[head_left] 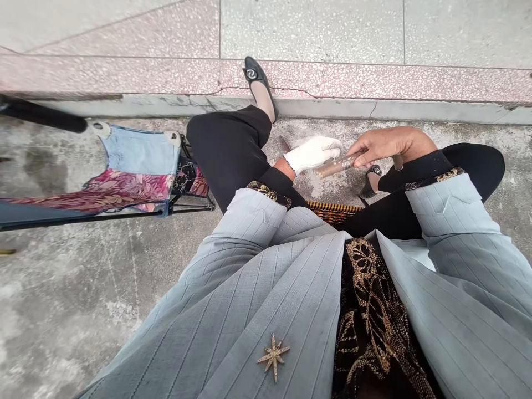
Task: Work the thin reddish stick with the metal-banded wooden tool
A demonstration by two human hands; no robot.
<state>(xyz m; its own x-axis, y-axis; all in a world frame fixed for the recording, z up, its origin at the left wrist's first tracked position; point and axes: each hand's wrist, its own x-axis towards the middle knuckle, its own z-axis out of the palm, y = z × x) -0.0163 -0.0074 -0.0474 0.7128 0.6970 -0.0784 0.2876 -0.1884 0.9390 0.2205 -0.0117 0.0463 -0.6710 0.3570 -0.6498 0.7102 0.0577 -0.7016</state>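
- Right of centre in the scene, above the grey concrete ground (166,266): a brown stick (334,167), slanted between both hands, left end nearer, right end farther; paler band partway along.
- Left hand (318,152), in a white glove (303,158): just on the far side of the stick, fingers curled and close together. Cannot tell from this view whether gripping it or only resting against it.
- Right hand (378,145), bare: fingers and thumb closed on the right end of the stick, back of the hand uppermost.
- Beneath the right wrist: a short, blunt brown end (398,161). Cannot tell whether part of the same stick or of something else in the palm.
- On the ground just left of the glove: a thin reddish-brown piece (285,144), partly hidden.
- Nearer, between the black-trousered legs (233,149): a woven brown-and-yellow wicker rim (334,211), mostly covered.
- Far left foot: black flat shoe with a round buckle (254,77), over the pink terrazzo edge (166,75) of a step. Matching right shoe (368,185) on the concrete, partly hidden.
- At left: a folding chair (141,149) in pale blue and floral cloth, with a dark frame.
- Nearest: a grey-blue pinstriped jacket (241,293), star brooch (273,357) pinned on, over a black top with gold patterning (369,310).
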